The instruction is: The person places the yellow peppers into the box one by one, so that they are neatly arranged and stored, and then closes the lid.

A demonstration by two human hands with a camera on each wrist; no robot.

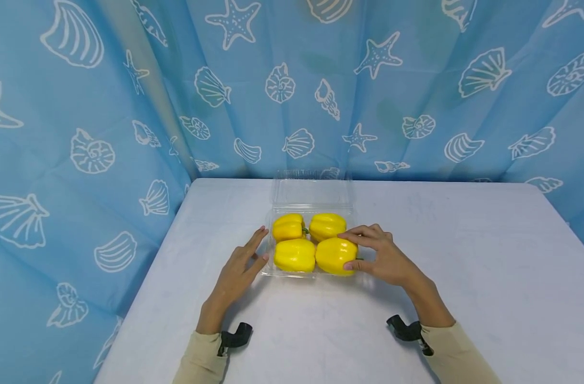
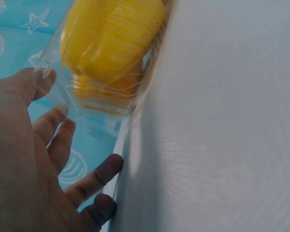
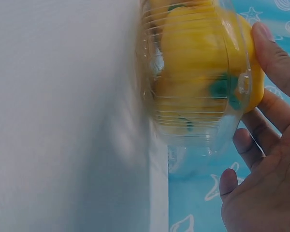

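Observation:
Several yellow bell peppers (image 1: 294, 255) sit in two rows inside a clear plastic clamshell container (image 1: 292, 275), whose lid (image 1: 313, 193) stands open at the back. My right hand (image 1: 380, 256) holds the front right bell pepper (image 1: 334, 255), thumb on its near side and fingers over its far side. That pepper's green stem shows through the clear wall (image 3: 222, 87) in the right wrist view. At the container's left side is my left hand (image 1: 239, 269), fingers spread and relaxed. In the left wrist view its thumb (image 2: 46, 84) touches the container's rim.
The container stands on a table with a white cloth (image 1: 464, 266), near the middle of its far half. Behind and to the left hangs a blue curtain (image 1: 282, 53) with white shells and starfish. Black wrist mounts (image 1: 236, 337) sit at both beige sleeves (image 1: 200, 357).

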